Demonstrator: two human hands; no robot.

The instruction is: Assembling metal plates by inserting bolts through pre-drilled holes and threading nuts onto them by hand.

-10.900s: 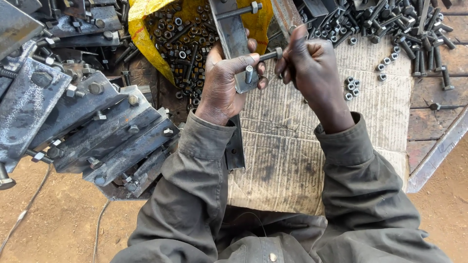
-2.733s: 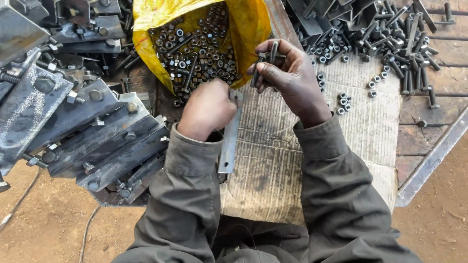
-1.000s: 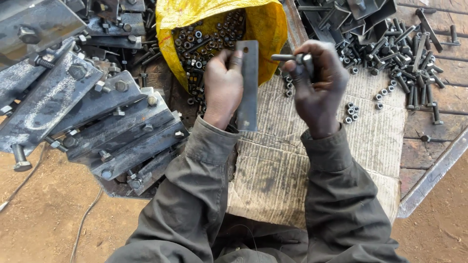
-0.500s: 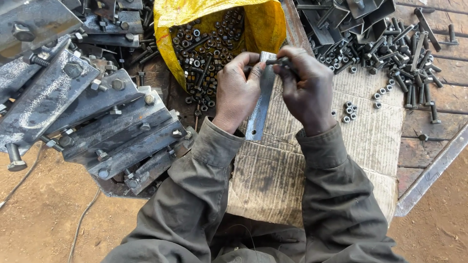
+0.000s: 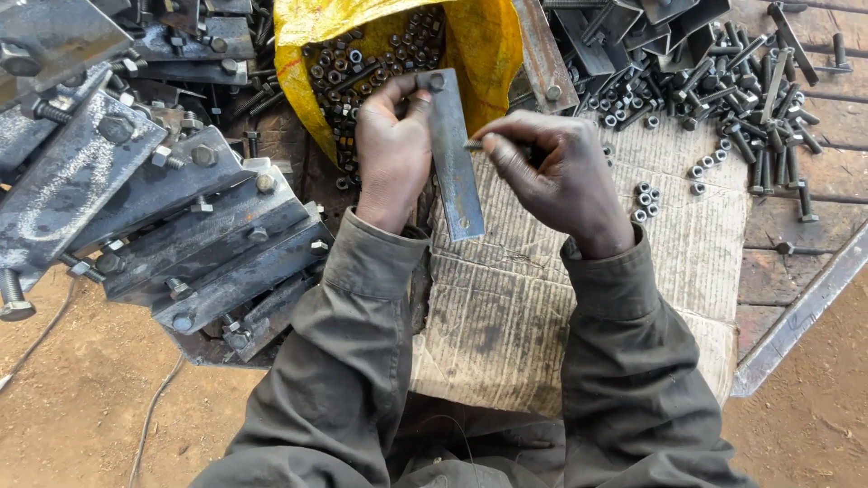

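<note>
Left hand (image 5: 391,149) grip clenched on steel bar (image 5: 452,163), right hand (image 5: 561,176) pinching bolt (image 5: 474,145), cardboard (image 5: 579,298) over wooden platform (image 5: 814,226)

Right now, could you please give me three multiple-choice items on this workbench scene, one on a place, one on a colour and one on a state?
1. Where does the pile of loose bolts lie?
A. upper right of the cardboard sheet
B. on the dirt ground
C. inside the sack

2. What colour is the sack holding the nuts?
A. blue
B. yellow
C. white

3. How is the flat steel bar held?
A. lying flat on the cardboard
B. gripped by both hands at its lower end
C. held near its top by the left hand, with the right hand beside it

Answers: 1 A, the bolts are heaped above the cardboard's right corner; 2 B, the sack fabric is yellow; 3 C, the left fingers clasp the bar's upper end.
</note>
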